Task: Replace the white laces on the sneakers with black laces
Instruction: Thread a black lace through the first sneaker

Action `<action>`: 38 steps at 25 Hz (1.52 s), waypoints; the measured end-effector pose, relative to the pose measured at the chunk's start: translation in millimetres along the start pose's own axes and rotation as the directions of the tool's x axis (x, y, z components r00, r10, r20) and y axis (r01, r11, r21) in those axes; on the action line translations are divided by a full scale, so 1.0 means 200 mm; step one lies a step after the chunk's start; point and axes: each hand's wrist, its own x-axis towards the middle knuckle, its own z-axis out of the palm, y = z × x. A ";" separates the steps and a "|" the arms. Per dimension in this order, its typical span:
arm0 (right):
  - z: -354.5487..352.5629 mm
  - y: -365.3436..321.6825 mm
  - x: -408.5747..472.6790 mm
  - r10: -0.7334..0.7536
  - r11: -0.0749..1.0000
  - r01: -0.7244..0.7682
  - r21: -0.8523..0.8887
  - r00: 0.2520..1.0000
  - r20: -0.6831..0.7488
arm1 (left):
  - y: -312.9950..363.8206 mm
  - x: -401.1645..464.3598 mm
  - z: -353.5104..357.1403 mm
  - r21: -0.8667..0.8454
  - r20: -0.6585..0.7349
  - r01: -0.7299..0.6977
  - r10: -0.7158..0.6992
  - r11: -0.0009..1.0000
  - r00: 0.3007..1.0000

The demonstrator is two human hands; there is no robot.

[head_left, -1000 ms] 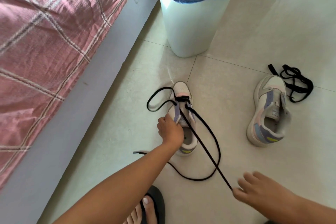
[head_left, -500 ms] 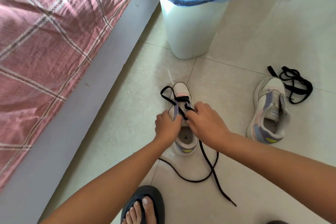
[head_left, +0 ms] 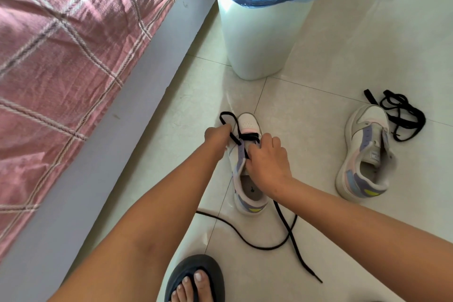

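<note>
A white sneaker with lilac and pink panels [head_left: 248, 193] stands on the floor tiles, toe pointing away from me. A black lace [head_left: 288, 230] runs through its lowest eyelets and trails in loops toward me. My left hand [head_left: 217, 133] pinches a loop of that lace at the shoe's left side near the toe. My right hand [head_left: 266, 160] lies over the tongue and grips the shoe's eyelet flap; whether it also holds the lace is hidden. A second, unlaced sneaker [head_left: 366, 154] lies to the right, with another black lace [head_left: 398, 113] bundled beside its toe.
A white bin with a blue liner [head_left: 262, 22] stands just beyond the shoe. A bed with a pink checked cover [head_left: 61, 44] and its grey base [head_left: 103, 154] fills the left. My foot in a dark sandal [head_left: 193, 282] is at the bottom.
My right hand came in from the lower right, letting go of the lace end, and settled on the shoe's tongue. My left hand slid forward from the shoe's side to the loop near the toe.
</note>
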 end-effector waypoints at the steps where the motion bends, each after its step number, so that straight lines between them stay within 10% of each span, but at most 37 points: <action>1: 0.00 0.01 -0.01 -0.011 1.000 0.011 0.008 1.000 0.008 | -0.03 -0.03 0.02 0.057 -0.023 -0.057 0.059 0.997 0.998; 5: 0.01 0.04 -0.02 -0.008 0.994 -0.009 0.108 0.987 0.159 | -0.38 -0.25 0.03 0.356 0.131 -0.453 0.436 0.817 0.890; 9: -0.01 0.04 -0.03 -0.049 0.998 0.040 0.047 0.973 0.224 | -0.56 -0.30 -0.03 0.378 0.263 -0.590 0.528 0.713 0.807; 14: -0.13 0.01 -0.25 -0.336 0.941 0.337 -0.030 0.941 0.026 | -0.50 -0.26 0.05 0.391 0.161 -0.473 0.447 0.790 0.880; 20: -0.10 0.32 -0.76 -0.683 0.722 0.690 0.058 0.695 0.225 | -0.50 -0.24 0.06 0.423 0.140 -0.432 0.414 0.796 0.899; 27: 0.08 0.40 -0.97 -0.746 0.661 0.747 0.064 0.646 0.165 | -0.49 -0.24 0.06 0.426 0.119 -0.462 0.458 0.778 0.881; 33: 0.04 0.35 -0.81 -0.688 0.699 0.692 0.179 0.584 0.430 | -0.48 -0.25 0.04 0.456 0.161 -0.466 0.445 0.758 0.881; 38: -0.08 0.36 -0.23 -0.127 0.829 -0.013 0.559 0.969 0.211 | -0.47 -0.26 0.00 0.512 0.226 -0.542 0.504 0.667 0.833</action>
